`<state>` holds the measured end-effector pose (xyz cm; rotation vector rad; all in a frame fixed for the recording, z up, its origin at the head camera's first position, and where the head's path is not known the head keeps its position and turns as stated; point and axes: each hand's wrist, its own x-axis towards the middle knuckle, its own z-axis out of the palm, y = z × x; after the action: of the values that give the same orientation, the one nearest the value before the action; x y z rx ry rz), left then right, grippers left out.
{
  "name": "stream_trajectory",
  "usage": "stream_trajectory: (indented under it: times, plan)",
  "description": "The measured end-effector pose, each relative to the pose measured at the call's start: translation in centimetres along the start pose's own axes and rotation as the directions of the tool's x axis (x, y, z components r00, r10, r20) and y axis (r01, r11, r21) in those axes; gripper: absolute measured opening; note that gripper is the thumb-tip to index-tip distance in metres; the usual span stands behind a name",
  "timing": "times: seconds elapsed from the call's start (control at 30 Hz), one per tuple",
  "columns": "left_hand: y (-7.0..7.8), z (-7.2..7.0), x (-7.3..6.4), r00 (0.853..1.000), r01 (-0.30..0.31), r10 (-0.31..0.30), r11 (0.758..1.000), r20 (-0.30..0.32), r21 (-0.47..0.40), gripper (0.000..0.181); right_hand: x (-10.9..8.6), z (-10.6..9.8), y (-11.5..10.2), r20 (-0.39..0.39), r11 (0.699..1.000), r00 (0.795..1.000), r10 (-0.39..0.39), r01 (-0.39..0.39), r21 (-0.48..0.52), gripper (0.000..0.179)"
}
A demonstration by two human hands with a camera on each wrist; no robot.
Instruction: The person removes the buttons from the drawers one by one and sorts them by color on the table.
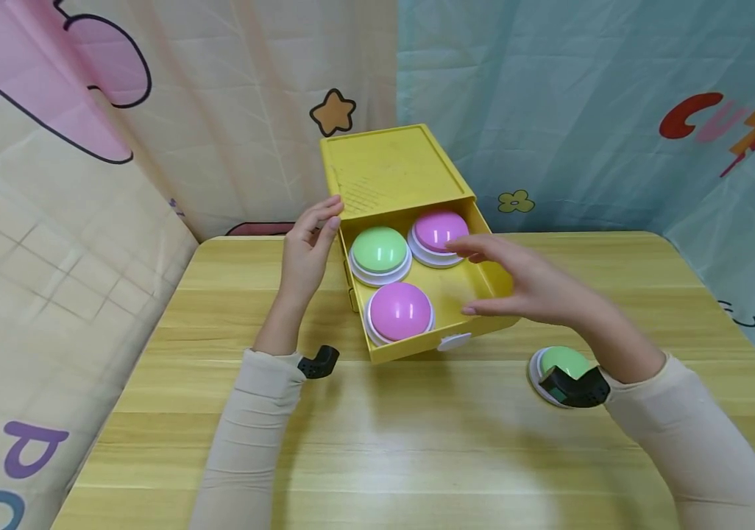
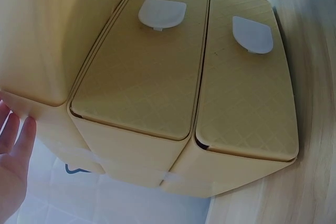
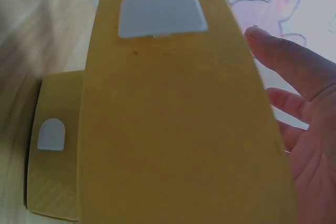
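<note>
A yellow drawer cabinet [image 1: 404, 163] stands at the back of the table with its top drawer [image 1: 452, 296] pulled out. Inside the drawer lie a green dome button [image 1: 380, 249] on a white base, a pink dome button [image 1: 400, 312] at the front left and another pink dome button [image 1: 440, 231] at the back right. My left hand [image 1: 307, 254] is at the cabinet's left side, its fingertips by the edge where the drawer comes out. Over the drawer's right part hovers my right hand [image 1: 526, 283], thumb and fingers spread apart, holding nothing.
Another green dome button [image 1: 563, 362] sits on the wooden table [image 1: 417, 449], partly behind the right wrist camera. Two lower drawers [image 2: 139, 69] are closed, with white handles. Printed curtains [image 1: 583, 88] hang behind and beside the table.
</note>
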<state>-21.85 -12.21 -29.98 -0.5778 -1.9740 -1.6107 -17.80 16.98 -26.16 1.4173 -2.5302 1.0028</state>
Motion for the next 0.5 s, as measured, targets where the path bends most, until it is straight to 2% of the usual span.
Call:
stream_trajectory:
  times: [0.2,0.37,0.5]
  plan:
    - [-0.1,0.0,0.1,1.0,-0.001,0.001,1.0,0.001,0.002,0.022,2.6,1.4,0.1,0.149,0.994,0.989,0.01,-0.027,0.111,0.069]
    - [-0.1,0.0,0.0,1.0,0.009,-0.009,1.0,0.001,0.001,0.023,3.9,2.4,0.1,0.264,0.99,0.964,0.012,-0.049,0.131,0.072]
    - [-0.1,0.1,0.0,1.0,0.011,-0.011,1.0,-0.002,-0.001,0.023,4.6,3.0,0.1,0.317,0.992,0.948,0.002,-0.041,0.118,0.072]
